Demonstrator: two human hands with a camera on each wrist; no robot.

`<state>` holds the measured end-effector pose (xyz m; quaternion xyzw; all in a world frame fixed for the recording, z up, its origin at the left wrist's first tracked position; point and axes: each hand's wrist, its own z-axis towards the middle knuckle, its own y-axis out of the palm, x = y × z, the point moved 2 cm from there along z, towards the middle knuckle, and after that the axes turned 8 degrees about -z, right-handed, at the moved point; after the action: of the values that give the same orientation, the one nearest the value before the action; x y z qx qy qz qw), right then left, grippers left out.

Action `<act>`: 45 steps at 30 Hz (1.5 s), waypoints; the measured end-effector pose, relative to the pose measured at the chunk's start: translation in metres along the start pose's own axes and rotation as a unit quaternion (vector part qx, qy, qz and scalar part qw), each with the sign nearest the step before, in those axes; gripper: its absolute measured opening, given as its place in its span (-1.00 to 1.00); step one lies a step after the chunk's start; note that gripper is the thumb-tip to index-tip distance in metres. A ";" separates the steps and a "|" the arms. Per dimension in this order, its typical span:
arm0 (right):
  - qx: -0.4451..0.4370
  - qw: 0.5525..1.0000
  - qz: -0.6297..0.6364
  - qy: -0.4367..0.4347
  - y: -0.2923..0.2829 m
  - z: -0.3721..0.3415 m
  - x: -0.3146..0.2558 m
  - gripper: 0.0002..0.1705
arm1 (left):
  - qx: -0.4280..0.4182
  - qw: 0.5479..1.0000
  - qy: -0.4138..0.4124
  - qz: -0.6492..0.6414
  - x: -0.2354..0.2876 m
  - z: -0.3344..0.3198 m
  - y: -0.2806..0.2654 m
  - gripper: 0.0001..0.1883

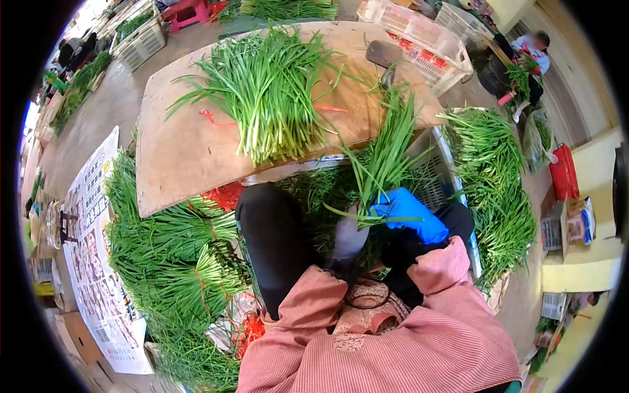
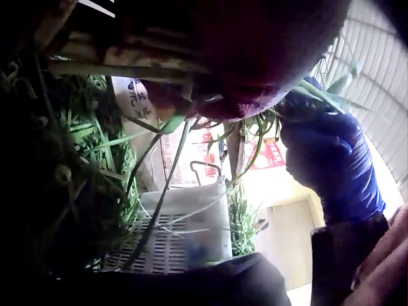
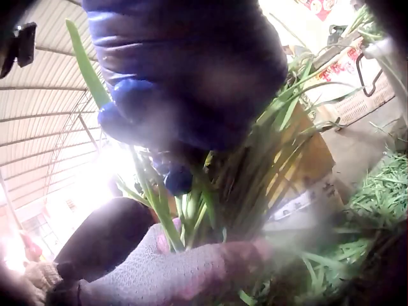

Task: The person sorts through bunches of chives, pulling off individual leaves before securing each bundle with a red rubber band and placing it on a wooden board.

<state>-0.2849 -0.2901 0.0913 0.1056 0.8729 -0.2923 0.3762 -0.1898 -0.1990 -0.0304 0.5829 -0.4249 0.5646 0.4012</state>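
Note:
My right hand (image 1: 413, 213), in a blue glove, grips a loose bunch of garlic chives (image 1: 390, 144) above my lap. Their leaves point away toward the board. In the right wrist view the blue fingers (image 3: 143, 108) curl round the stalks. My left hand (image 1: 350, 236), in a pale knitted glove, is blurred in the head view. Close below the right hand, the left glove (image 3: 178, 274) pinches the lower stalks. On the wooden board (image 1: 177, 157) ahead lies a larger pile of chives (image 1: 268, 92), stalk ends toward me, across a red string (image 1: 331, 109).
A dark flat-bladed tool (image 1: 383, 54) lies at the board's far right. Tied chive bundles (image 1: 170, 255) are heaped at my left, more loose greens (image 1: 491, 190) at my right. A white plastic crate (image 1: 419, 42) stands behind the board. A person (image 1: 531, 56) sits at far right.

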 end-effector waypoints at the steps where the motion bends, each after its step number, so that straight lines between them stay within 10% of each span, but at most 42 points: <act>1: 0.012 1.000 0.007 0.025 -0.004 -0.004 0.001 -0.76 | 0.006 1.000 0.021 0.015 0.004 -0.001 -0.001 -0.55; 4: 0.155 0.974 0.122 -0.108 -0.032 -0.023 -0.009 -0.78 | 0.040 0.990 0.101 0.085 -0.041 0.002 0.013 -0.46; 6: 0.258 0.960 0.102 -0.044 -0.047 -0.039 -0.047 -0.78 | 0.075 0.990 0.092 0.071 -0.057 0.001 0.021 -0.49; 10: 0.294 0.920 0.124 -0.226 -0.031 -0.037 -0.112 -0.78 | 0.015 0.985 -0.005 -0.173 -0.014 -0.006 0.006 -0.52; 16: -0.121 0.929 0.197 -0.288 0.191 -0.066 -0.168 -0.77 | 0.089 0.983 0.041 -0.154 -0.020 -0.013 0.013 -0.60; 18: -0.306 0.871 0.078 -0.377 0.314 -0.048 -0.148 -0.92 | 0.087 0.983 0.043 -0.157 -0.022 -0.010 0.018 -0.61; 22: -0.383 0.687 -0.286 -0.548 0.390 -0.128 -0.204 -0.27 | 0.107 0.979 0.042 -0.166 -0.022 -0.010 0.007 -0.61; 28: -0.251 0.756 -0.203 -0.570 0.346 -0.081 -0.180 -0.39 | 0.139 0.974 0.046 -0.173 -0.019 -0.013 -0.009 -0.61; 35: -0.094 0.951 0.033 -0.292 0.178 -0.049 -0.147 -0.66 | 0.091 0.980 0.055 -0.167 -0.009 -0.016 0.002 -0.62; 45: 0.286 0.931 0.119 -0.195 -0.043 -0.049 -0.068 -0.73 | 0.050 0.989 0.098 -0.102 0.009 -0.026 -0.002 -0.71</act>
<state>-0.2840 -0.2932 0.1852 0.2524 0.6430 -0.4973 0.5249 -0.1966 -0.1739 -0.0208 0.5840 -0.2931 0.5960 0.4667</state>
